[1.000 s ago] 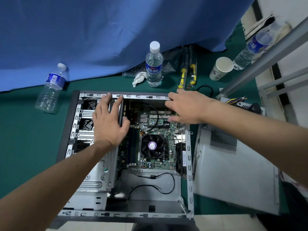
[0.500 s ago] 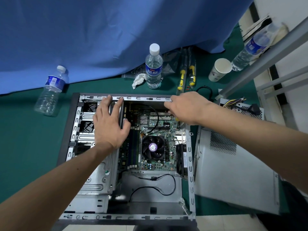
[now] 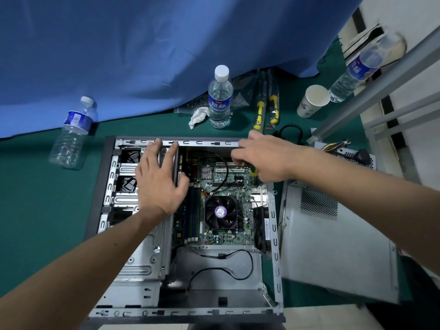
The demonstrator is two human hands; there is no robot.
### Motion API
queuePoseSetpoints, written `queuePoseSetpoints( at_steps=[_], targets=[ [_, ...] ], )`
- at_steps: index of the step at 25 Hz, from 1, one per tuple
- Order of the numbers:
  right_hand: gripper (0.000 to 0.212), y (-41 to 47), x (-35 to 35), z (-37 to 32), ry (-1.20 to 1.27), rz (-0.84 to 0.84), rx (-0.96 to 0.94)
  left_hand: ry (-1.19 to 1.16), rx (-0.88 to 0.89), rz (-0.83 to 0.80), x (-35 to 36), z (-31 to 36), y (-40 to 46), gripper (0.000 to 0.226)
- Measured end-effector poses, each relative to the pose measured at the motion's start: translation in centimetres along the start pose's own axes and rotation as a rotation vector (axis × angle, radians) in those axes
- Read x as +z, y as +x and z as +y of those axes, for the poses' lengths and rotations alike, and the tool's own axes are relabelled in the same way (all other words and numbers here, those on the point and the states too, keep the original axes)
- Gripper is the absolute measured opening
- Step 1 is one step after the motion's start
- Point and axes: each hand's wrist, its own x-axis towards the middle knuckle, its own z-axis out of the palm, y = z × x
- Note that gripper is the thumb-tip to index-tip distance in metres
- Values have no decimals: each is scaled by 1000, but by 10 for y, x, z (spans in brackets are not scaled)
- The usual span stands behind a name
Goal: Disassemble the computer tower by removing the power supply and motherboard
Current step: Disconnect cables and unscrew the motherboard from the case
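Note:
The computer tower (image 3: 273, 234) lies open on its side on the green table. Inside is the motherboard (image 3: 228, 184) with its black CPU fan (image 3: 221, 211). My left hand (image 3: 159, 182) rests with spread fingers on the metal drive cage (image 3: 140, 260), the thumb against the cage's right edge. My right hand (image 3: 266, 158) hovers over the board's far right corner and grips a yellow-handled screwdriver (image 3: 253, 172), mostly hidden under the palm. A grey power supply (image 3: 354, 155) with coloured wires sits outside the case at the right.
A grey side panel (image 3: 333, 253) lies right of the case. Behind the case are water bottles (image 3: 220, 98) (image 3: 71, 136), a crumpled tissue (image 3: 197, 116), two more screwdrivers (image 3: 260, 113), a paper cup (image 3: 313, 101) and a black cable loop (image 3: 289, 132). A blue cloth (image 3: 142, 55) hangs at the back.
My right hand shifted slightly between the case's top rim and the board's far right corner. My left hand stays on the drive cage.

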Motion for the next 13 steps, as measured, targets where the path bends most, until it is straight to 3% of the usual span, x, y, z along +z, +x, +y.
queuePoseSetpoints(
  at_steps=[5, 7, 10, 13],
  targets=[
    [40, 4, 6, -9, -70, -5, 174, -1, -1, -6, -1, 1, 0, 69],
    [25, 5, 5, -7, 9, 11, 132, -1, -1, -10, -1, 1, 0, 70],
    [34, 2, 4, -7, 0, 7, 97, 13, -2, -19, -1, 1, -1, 70],
    [37, 0, 9, -12, -96, 22, 240, 17, 1, -26, -1, 1, -1, 71]
  ],
)
